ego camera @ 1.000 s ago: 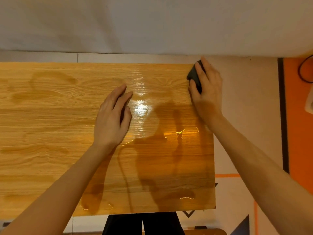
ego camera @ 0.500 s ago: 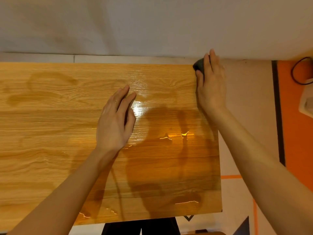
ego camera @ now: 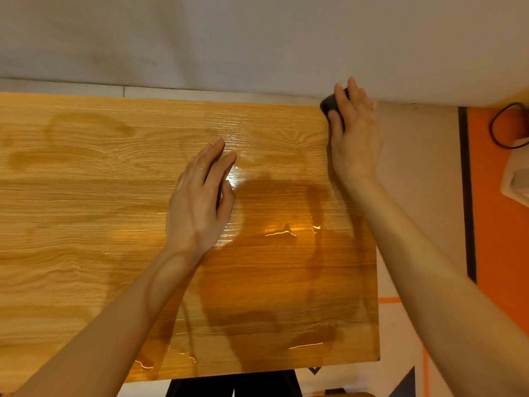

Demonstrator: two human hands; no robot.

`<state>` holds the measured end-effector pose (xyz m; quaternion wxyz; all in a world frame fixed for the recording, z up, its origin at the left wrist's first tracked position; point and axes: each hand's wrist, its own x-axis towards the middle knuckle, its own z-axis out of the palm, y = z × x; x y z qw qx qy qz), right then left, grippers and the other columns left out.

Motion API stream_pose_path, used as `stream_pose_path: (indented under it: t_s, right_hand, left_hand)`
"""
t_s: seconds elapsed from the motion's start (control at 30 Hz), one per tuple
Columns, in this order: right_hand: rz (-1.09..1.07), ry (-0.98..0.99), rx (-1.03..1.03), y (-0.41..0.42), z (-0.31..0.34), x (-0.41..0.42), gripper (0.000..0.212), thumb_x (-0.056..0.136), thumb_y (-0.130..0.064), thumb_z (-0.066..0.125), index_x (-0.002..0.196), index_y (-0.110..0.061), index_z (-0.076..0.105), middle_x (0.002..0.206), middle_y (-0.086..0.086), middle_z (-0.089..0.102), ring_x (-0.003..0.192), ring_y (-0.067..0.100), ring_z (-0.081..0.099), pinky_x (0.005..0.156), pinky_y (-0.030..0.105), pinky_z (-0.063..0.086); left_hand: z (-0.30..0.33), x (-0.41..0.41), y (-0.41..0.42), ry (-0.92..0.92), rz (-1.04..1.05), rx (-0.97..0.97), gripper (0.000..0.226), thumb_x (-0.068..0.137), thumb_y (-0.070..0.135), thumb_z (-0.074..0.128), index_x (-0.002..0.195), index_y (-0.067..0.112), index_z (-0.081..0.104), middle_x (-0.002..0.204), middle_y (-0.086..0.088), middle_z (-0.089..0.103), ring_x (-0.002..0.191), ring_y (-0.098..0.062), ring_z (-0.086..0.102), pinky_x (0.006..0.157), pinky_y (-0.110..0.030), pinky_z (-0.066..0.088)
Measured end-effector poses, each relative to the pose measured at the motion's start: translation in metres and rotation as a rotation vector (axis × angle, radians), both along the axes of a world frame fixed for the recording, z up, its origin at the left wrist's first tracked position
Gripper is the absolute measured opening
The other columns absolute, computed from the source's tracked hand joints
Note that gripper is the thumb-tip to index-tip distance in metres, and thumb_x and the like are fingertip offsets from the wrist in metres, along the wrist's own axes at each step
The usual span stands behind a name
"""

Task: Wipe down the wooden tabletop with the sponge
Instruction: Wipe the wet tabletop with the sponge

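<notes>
The wooden tabletop fills most of the view, glossy and streaked with wet patches near the middle and right. My right hand grips a dark sponge at the table's far right corner, right at the wall; most of the sponge is hidden under my fingers. My left hand rests flat on the tabletop near the middle, fingers straight and pointing away from me.
A pale wall runs along the table's far edge. To the right lies a light floor with an orange area, a black cable and a white object. The table's right edge drops off beside my right forearm.
My right hand slid the sponge away from me along the right edge, up to the far right corner by the wall. My left hand stayed pressed in place.
</notes>
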<state>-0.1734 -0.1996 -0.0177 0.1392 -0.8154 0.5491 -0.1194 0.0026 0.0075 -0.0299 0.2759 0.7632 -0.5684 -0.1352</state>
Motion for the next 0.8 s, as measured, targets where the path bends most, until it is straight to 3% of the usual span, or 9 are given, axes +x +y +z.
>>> stream_pose_path:
  t_s: [0.2, 0.33, 0.47, 0.7, 0.8]
  right_hand:
    - [0.084, 0.022, 0.034, 0.122, 0.009, -0.046, 0.046, 0.105, -0.021, 0.035, 0.15, -0.01, 0.032, 0.159, 0.008, 0.022, 0.149, 0.023, 0.017, 0.122, 0.042, 0.016]
    - [0.156, 0.052, -0.004, 0.075, 0.008, -0.024, 0.043, 0.104, -0.026, 0.037, 0.144, -0.015, 0.043, 0.156, 0.007, 0.032, 0.146, 0.028, 0.022, 0.119, 0.05, 0.016]
    - [0.045, -0.096, 0.065, 0.012, 0.003, 0.024, 0.041, 0.103, -0.023, 0.042, 0.143, -0.018, 0.045, 0.157, 0.003, 0.03, 0.148, 0.027, 0.016, 0.12, 0.049, 0.003]
    - [0.086, -0.059, 0.097, 0.146, 0.008, -0.022, 0.044, 0.104, -0.026, 0.033, 0.148, -0.017, 0.036, 0.159, 0.004, 0.024, 0.15, 0.024, 0.007, 0.122, 0.047, 0.002]
    - [0.155, -0.016, 0.058, 0.114, 0.008, -0.009, 0.044, 0.104, -0.025, 0.036, 0.146, -0.015, 0.039, 0.157, 0.006, 0.027, 0.149, 0.027, 0.009, 0.12, 0.043, -0.002]
  left_hand:
    - [0.002, 0.0, -0.001, 0.016, 0.012, 0.019, 0.045, 0.1, 0.01, 0.056, 0.145, 0.011, 0.052, 0.158, -0.006, 0.042, 0.147, -0.024, 0.038, 0.118, -0.045, 0.036]
    - [0.002, 0.001, -0.001, 0.006, 0.019, 0.02, 0.044, 0.101, 0.015, 0.052, 0.145, 0.011, 0.052, 0.158, -0.005, 0.042, 0.148, -0.022, 0.036, 0.118, -0.043, 0.036]
    - [0.001, 0.001, -0.002, 0.005, 0.02, 0.023, 0.045, 0.099, 0.012, 0.054, 0.145, 0.012, 0.053, 0.158, -0.004, 0.042, 0.147, -0.022, 0.037, 0.119, -0.041, 0.035]
    - [0.0, 0.001, -0.001, 0.004, 0.014, -0.012, 0.043, 0.1, 0.012, 0.053, 0.144, 0.01, 0.054, 0.157, -0.006, 0.043, 0.147, -0.023, 0.038, 0.118, -0.044, 0.036]
    - [-0.002, 0.0, -0.001, -0.001, 0.019, -0.041, 0.041, 0.102, 0.012, 0.051, 0.143, 0.009, 0.054, 0.157, -0.007, 0.044, 0.146, -0.023, 0.039, 0.117, -0.044, 0.037]
